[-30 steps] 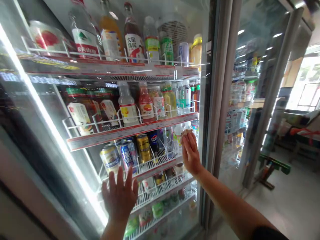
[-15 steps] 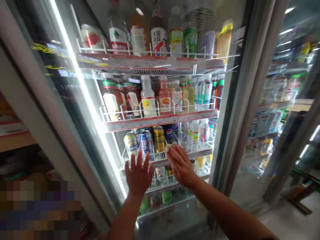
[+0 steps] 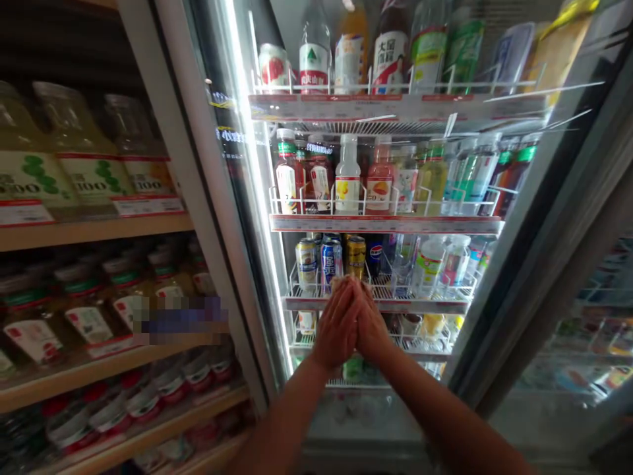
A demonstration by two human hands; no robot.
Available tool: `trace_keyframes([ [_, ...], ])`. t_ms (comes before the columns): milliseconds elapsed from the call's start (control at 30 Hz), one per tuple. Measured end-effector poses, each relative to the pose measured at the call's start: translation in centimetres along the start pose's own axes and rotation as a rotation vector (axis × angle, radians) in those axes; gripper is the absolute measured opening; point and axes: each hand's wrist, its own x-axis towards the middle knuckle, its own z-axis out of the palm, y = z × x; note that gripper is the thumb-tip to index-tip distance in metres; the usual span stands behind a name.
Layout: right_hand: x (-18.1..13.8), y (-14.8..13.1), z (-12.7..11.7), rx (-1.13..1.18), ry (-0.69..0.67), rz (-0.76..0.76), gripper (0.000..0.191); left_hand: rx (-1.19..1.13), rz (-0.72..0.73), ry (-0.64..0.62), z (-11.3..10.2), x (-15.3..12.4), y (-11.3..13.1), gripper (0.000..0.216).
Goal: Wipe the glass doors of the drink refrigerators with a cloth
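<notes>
A pale cloth [image 3: 339, 282] shows in a small piece at the fingertips, against the glass door of a lit drinks fridge [image 3: 386, 414]. My left hand [image 3: 335, 330] presses on the cloth with its fingers held together. Tight beside it, my right hand [image 3: 370, 328] lies on the same cloth, its fingers also together and pointing up. Most of the cloth is hidden under both hands. Behind the glass, a blue can [image 3: 330, 260] and a gold can [image 3: 356, 256] stand just above the fingertips.
Bottles fill the fridge's upper racks, among them a white-capped bottle [image 3: 347, 175]. A grey door frame [image 3: 198, 165] runs up the left. Further left, wooden shelves [image 3: 99, 234] carry juice bottles [image 3: 82, 138]. Another glass door [image 3: 558, 330] stands at the right.
My left hand, spread and apart before, has moved right to meet my right hand at the cloth. The view has swung left, bringing the bottle shelves into sight.
</notes>
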Motion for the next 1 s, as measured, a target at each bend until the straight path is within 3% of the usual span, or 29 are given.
trace_keyframes([
  [167, -1.4, 2.7, -3.9, -0.11, -0.001, -0.038, 0.074, 0.039, -0.046, -0.045, 0.2, -0.5, 0.8, 0.06],
  [300, -3.6, 7.6, -8.7, -0.463, 0.168, 0.123, 0.071, 0.124, -0.107, -0.002, 0.8, -2.5, 1.9, 0.054],
  [433, -6.5, 12.1, -11.5, -0.649, 0.131, 0.226, 0.068, 0.171, -0.132, 0.042, 1.0, -3.7, 1.7, 0.042],
  [633, -8.7, 13.9, -11.5, -0.702, 0.078, 0.152, 0.07, 0.264, -0.313, 0.128, 1.8, -2.5, -0.2, 0.051],
  [733, -8.8, 14.1, -11.3, -0.691, 0.096, 0.126, 0.07, 0.287, -0.359, 0.083, 3.0, -4.3, 1.0, 0.055],
  [833, -8.8, 14.2, -11.3, -0.697, 0.101, 0.117, 0.07, 0.285, -0.309, 0.021, 3.9, -7.1, 2.5, 0.053],
  [900, -8.6, 14.2, -11.4, -0.7, 0.109, 0.091, 0.07, 0.279, -0.273, 0.008, 3.7, -7.8, 2.3, 0.049],
  [1000, -8.3, 13.8, -11.6, -0.693, 0.121, 0.056, 0.072, 0.287, -0.306, 0.059, 2.0, -6.1, 0.2, 0.049],
])
